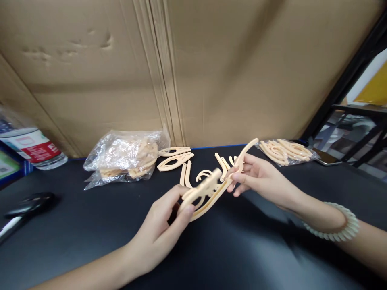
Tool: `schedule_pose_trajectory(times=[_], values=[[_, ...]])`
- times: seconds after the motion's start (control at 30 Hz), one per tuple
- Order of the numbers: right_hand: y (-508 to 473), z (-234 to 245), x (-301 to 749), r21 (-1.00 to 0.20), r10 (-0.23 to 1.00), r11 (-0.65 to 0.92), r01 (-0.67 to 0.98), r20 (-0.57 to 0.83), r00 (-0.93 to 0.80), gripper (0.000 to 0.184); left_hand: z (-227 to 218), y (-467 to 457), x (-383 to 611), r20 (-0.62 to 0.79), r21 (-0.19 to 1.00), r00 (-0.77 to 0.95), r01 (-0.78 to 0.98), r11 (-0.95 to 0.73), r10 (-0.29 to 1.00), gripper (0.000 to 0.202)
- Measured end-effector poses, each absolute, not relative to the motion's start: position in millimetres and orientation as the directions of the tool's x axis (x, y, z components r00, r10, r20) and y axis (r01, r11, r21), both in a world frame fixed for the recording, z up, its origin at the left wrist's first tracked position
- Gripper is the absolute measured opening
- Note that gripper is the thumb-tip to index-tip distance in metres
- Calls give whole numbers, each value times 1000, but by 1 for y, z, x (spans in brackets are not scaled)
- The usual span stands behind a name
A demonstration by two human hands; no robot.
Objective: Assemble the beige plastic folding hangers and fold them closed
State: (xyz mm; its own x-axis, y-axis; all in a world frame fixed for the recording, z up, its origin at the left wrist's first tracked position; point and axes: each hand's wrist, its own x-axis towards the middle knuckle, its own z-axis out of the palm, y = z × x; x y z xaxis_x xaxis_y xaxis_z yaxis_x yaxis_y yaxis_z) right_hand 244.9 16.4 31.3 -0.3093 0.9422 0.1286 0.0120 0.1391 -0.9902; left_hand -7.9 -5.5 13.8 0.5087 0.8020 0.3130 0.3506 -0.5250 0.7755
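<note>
A beige plastic folding clothes hanger (213, 200) is held in the air between both my hands, tilted up to the right. My left hand (165, 225) pinches its lower left end between thumb and fingers. Around the upper right part, near a curved end piece, my right hand (254, 177) has its thumb and fingers closed. Motion blurs the hanger's upper bar. Behind it on the black table (99, 225) lie loose beige pieces: two straight arms (186, 174), a curved hook (204, 174) and several small parts, partly hidden by the hanger.
Folded hangers (175, 160) lie beside a clear plastic bag (127, 155) of beige pieces. Another bagged set (286, 151) is at the back right, near a phone-like flat object (328, 158). A bottle (34, 149) and black mouse (33, 203) are left; a cardboard wall (242, 80) stands behind.
</note>
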Motion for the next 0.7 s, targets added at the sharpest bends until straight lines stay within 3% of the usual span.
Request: schedule_pose_trajectory(times=[0.13, 0.33, 0.5, 0.7], values=[[10, 22, 235, -986, 936, 166, -30, 167, -309, 24, 13, -8, -8, 324, 664, 703, 308, -682, 633, 14], [4, 12, 231, -902, 880, 411, 134, 353, -319, 10, 13, -9, -8, 229, 758, 734, 277, -590, 639, 12], [1, 8, 230, -640, 720, 684, 350, 513, -467, 6, 16, -1, -5, 98, 868, 661, 309, -388, 744, 22], [-1, 1, 227, -419, 516, 853, 311, 597, -614, 17, 14, 0, 2, 71, 827, 627, 398, -398, 776, 20]])
